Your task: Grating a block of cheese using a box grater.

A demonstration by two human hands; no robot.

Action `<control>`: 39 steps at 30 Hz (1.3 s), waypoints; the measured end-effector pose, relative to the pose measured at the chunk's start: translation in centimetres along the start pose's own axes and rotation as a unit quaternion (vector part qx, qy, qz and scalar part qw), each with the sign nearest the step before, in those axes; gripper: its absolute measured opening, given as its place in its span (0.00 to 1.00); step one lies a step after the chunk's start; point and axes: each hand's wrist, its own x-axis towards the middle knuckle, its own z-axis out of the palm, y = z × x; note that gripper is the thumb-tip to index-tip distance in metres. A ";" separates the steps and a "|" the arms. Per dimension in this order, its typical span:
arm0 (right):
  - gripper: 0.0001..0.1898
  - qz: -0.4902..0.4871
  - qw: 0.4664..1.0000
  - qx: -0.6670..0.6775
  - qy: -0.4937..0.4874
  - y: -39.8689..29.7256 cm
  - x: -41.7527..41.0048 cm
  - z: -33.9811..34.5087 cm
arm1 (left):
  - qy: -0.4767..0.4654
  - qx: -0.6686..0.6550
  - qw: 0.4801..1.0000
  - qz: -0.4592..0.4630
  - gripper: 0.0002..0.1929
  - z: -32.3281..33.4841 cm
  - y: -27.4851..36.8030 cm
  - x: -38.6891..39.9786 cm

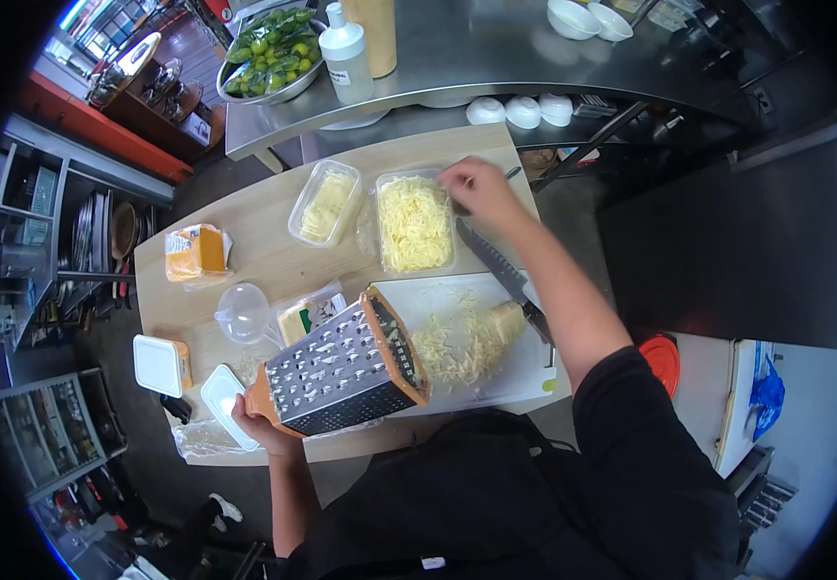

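My left hand [268,422] grips the orange handle of a metal box grater [339,370], tilted on its side over the left edge of a white cutting board [476,286]. On the board lie grated cheese [455,348] and a wedge of hard cheese [507,322]. My right hand [478,190], slightly blurred, is at the upper right corner of a clear container of shredded cheese [415,225]; whether its fingers hold anything is unclear. A large kitchen knife [498,264] lies across the board's right edge. A second container [326,203] holds paler cheese.
An orange cheese block [199,252], a clear plastic funnel [243,313], a packaged pale cheese block [310,313], a white-lidded box [161,365] and a loose lid [226,402] are on the table's left. Beyond stands a steel counter with a bowl of limes [271,61] and a squeeze bottle [347,61].
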 end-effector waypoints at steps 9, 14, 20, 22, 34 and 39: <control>0.09 -0.043 0.963 -0.149 -0.220 7.2 4.4 -3.0 | 0.046 0.014 0.999 0.019 0.32 0.3 -1.3 -1.3; 0.09 -0.162 0.906 -0.249 -0.301 8.1 5.1 -2.7 | 0.061 0.029 0.997 0.023 0.31 0.2 -1.7 -1.6; 0.05 -0.163 0.900 -0.305 -0.265 8.7 4.5 -2.8 | 0.063 0.020 0.997 0.033 0.30 0.9 -1.5 -1.5; 0.05 -0.116 0.935 -0.243 -0.231 7.9 3.8 -3.1 | 0.050 0.019 0.998 0.038 0.29 0.9 -1.3 -1.4; 0.04 -0.014 0.974 -0.145 -0.175 7.0 0.3 -2.3 | 0.124 0.007 0.992 0.024 0.21 2.5 -1.3 -0.7; 0.05 -0.049 0.976 -0.151 -0.150 7.1 -0.4 -1.4 | 0.132 0.005 0.991 0.024 0.21 2.1 -1.1 -0.7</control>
